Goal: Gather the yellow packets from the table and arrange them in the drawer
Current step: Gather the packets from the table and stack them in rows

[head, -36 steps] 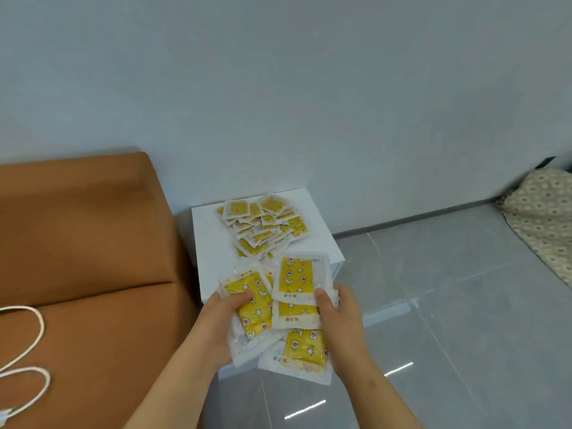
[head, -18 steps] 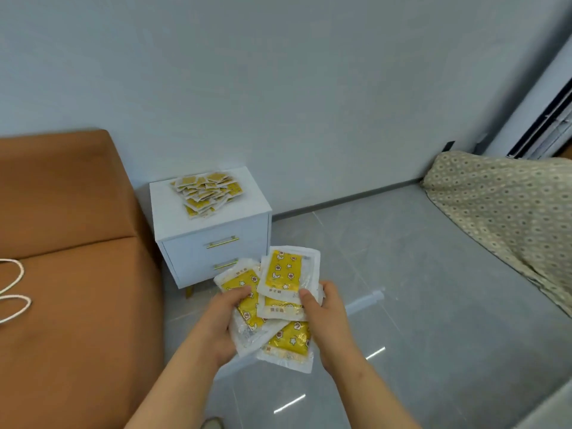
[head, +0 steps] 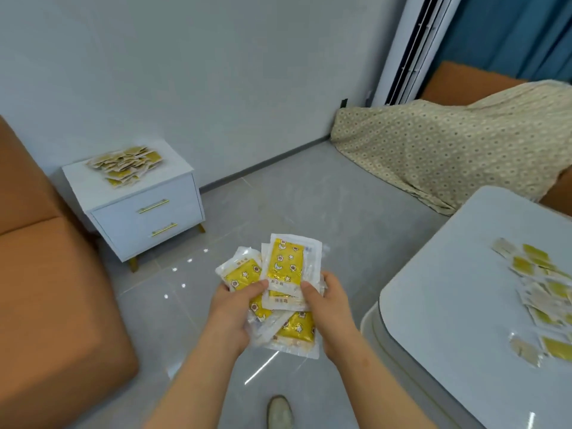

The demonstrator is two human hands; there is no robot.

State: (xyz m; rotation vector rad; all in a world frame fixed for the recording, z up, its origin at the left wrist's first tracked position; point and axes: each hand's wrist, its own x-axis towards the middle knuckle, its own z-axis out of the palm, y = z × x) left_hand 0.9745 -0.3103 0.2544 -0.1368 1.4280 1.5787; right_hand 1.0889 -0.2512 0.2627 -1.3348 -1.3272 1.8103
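Note:
A fanned bundle of yellow packets (head: 283,264) in clear wrappers sits between both hands over the floor. My left hand (head: 230,317) grips its left side, thumb on top. My right hand (head: 329,311) grips its right side the same way. A heap of more yellow packets (head: 125,164) lies on top of the white nightstand (head: 93,193) at the left; both of its drawers (head: 136,224) are closed. Several more yellow packets (head: 544,292) are spread on the white table (head: 448,289) at the right.
An orange sofa (head: 52,305) fills the left side beside the nightstand. A patterned cloth (head: 448,150) drapes furniture at the back right. Grey tiled floor (head: 294,196) lies between them, and a shoe (head: 280,411) shows below my arms.
The view has pulled back and swung right: the nightstand is now farther off at the left, and the white table with packets has come into view. Both hands keep holding the bundle.

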